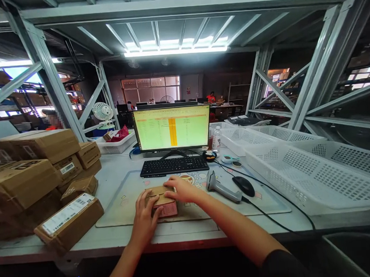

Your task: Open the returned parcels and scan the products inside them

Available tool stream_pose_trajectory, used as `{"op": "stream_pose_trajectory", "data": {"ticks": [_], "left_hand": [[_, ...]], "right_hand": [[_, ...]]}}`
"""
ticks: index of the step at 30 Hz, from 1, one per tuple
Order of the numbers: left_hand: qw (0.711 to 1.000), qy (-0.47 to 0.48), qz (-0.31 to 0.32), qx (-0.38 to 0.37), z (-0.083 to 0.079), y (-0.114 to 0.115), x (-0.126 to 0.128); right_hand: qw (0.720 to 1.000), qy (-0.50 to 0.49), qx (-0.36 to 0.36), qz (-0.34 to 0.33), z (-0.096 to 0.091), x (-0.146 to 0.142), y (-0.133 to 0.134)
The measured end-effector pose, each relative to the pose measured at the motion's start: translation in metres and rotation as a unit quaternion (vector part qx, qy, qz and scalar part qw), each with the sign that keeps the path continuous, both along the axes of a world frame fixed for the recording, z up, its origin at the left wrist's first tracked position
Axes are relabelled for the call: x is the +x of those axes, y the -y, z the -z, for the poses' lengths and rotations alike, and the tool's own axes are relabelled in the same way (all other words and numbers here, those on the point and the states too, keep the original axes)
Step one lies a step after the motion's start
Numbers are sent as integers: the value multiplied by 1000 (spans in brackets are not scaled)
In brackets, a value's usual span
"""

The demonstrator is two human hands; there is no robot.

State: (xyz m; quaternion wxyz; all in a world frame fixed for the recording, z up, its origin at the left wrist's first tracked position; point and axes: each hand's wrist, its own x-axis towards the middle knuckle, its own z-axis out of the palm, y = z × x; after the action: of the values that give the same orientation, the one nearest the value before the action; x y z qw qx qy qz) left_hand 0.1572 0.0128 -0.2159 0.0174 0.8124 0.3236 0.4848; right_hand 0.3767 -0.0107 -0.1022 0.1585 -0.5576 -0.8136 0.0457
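Note:
A small cardboard box (168, 209) with a pinkish front face lies on the desk mat (114, 211), close to the front edge of the desk. Around its left side is my left hand (145, 213), fingers on the top and thumb against the front. My right hand (183, 190) reaches over from the right, with its bent fingers and thumb at the box's far right top edge. Both hands hold the box between them. Just right of my right hand, a grey barcode scanner (222, 189) rests on the mat.
Brown cartons (24, 182) are stacked at the left, with a labelled carton (70, 221) in front. A keyboard (174, 166) and lit monitor (172, 129) stand behind the box. A mouse (244, 186), trailing cables and white perforated baskets (285, 179) occupy the right.

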Motion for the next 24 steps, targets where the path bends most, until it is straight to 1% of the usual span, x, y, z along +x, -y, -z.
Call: {"op": "stream_pose_trajectory", "data": {"ticks": [2, 7, 10, 12, 13, 14, 15, 16, 18, 20, 21, 22, 23, 24], "left_hand": [[1000, -2, 1, 0, 0, -1, -1], [1000, -3, -7, 0, -2, 1, 1], [999, -19, -23, 10, -1, 3, 2], [998, -32, -41, 17, -1, 3, 0], [998, -45, -44, 13, -4, 2, -3], [997, -65, -38, 1, -10, 0, -6], [995, -96, -22, -23, -19, -3, -8], [989, -136, -1, -57, -31, -6, -11], [964, -229, 34, -133, -64, -13, -11], [933, -311, 37, -179, -100, -17, -6], [922, -340, 26, -182, -115, -17, -2], [917, -361, 8, -170, -125, -14, 3], [915, -375, -13, -145, -130, -10, 8], [917, -382, -35, -111, -128, -3, 11]], "right_hand": [[999, 25, -18, -12, -4, -10, -7], [998, 53, -24, 0, -7, -17, -10], [998, 45, -21, 39, -5, -19, -20], [996, 25, -21, 84, -4, -19, -33], [994, 14, -26, 105, -2, -19, -41], [992, 3, -36, 120, -1, -18, -48], [990, -8, -48, 129, 1, -16, -55], [989, -19, -62, 133, 2, -14, -62], [986, -40, -83, 136, 6, -9, -70], [984, -59, -96, 139, 10, -6, -75], [983, -66, -102, 141, 11, -5, -76], [981, -72, -106, 142, 12, -4, -76], [981, -77, -110, 143, 13, -4, -76], [980, -80, -113, 142, 13, -4, -77]]}}
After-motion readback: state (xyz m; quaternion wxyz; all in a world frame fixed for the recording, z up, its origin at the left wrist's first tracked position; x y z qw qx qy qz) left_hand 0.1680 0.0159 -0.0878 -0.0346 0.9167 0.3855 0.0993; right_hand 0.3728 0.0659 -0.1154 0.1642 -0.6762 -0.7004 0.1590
